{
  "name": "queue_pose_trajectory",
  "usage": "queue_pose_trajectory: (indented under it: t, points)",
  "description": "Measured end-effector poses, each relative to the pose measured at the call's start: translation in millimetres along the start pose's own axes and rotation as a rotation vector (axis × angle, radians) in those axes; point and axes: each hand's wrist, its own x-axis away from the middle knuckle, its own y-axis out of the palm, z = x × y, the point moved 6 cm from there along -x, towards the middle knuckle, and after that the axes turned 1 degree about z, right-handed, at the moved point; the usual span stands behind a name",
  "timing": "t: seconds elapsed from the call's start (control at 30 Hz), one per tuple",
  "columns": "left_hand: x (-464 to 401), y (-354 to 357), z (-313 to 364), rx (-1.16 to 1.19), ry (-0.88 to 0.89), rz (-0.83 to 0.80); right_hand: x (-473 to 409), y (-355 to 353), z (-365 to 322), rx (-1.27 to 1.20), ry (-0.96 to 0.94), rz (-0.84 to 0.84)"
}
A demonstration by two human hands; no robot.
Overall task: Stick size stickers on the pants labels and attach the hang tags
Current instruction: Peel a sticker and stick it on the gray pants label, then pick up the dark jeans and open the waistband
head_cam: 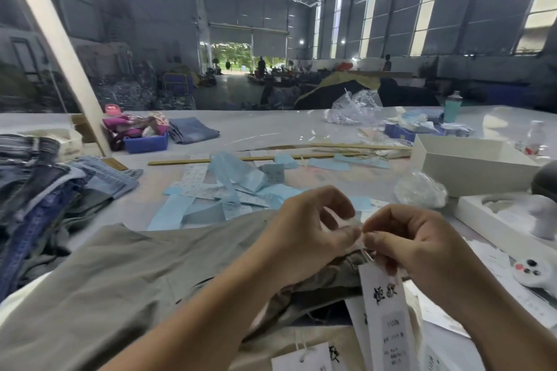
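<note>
hang tag [387, 315], lower right of frame: two large black brush-style Chinese characters at top, can't make them out reliably. Grey sticker below with small print, blurred, unreadable. second tag [304, 358] at bottom edge: part of a black character, cut off. paper strips [196, 190] at centre: printed lines, too small to read.

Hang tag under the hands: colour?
White with black characters; the hang tag shows best in the head view, the only view.
</note>
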Motion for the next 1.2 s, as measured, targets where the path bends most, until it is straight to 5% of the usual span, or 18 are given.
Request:
queue_pose_trajectory:
  t: [0.2, 0.43, 0.67, 1.0, 1.2]
  points:
    - [10, -74, -39, -0.161, -0.084, 0.224, -17, 29, -48, 0.385, -0.238, 0.102]
    - [47, -197, -127, -0.363, -0.442, 0.428, -51, 152, -85, 0.516, -0.3, -0.324]
    - [117, -280, -178, -0.5, -0.708, 0.571, -92, 297, -99, 0.471, -0.304, -0.553]
    - [184, -381, -247, -0.782, -1.121, 0.517, -125, 461, -107, 0.347, -0.157, -0.718]
    - [176, -396, -302, -1.079, -1.129, 0.371, -147, 552, -98, 0.229, -0.076, -0.714]
